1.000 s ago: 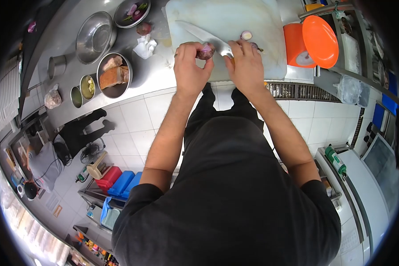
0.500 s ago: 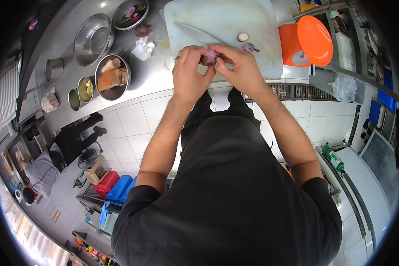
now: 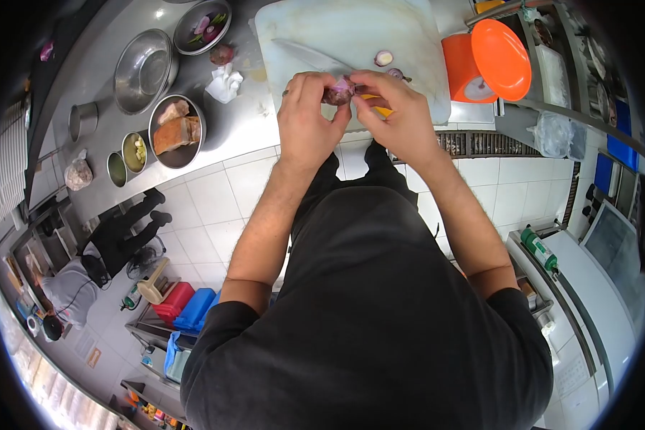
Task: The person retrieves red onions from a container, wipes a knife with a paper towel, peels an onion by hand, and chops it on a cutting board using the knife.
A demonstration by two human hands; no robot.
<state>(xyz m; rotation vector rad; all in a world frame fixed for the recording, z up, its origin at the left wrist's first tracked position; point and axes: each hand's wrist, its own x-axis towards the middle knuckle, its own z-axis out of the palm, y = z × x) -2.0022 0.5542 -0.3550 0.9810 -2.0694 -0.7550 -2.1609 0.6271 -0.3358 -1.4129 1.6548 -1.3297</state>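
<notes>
In a white-tiled kitchen, on a shiny steel counter (image 3: 229,125), a pale rectangular plastic cutting board (image 3: 408,27). Holds a round, dark purple onion (image 3: 337,92) over the board's near edge, left hand (image 3: 309,122) and right hand (image 3: 401,115) together, fingers of both closed on it. Farther in on the board, a long steel knife blade (image 3: 301,53), partly hidden by the hands, with a white-faced cut onion piece (image 3: 384,58) and a small purple onion piece (image 3: 395,73) to its right. Left of the board, crumpled white paper (image 3: 224,84) and a dark red onion (image 3: 221,54). Farther left of it, a round steel bowl of meat chunks (image 3: 176,132) and a wide shiny metal basin (image 3: 143,72). Right of the board, an orange scale (image 3: 463,70) with a tilted orange pan (image 3: 501,60). Well away from the board, at lower left, a person in a grey top and dark trousers (image 3: 70,292).
</notes>
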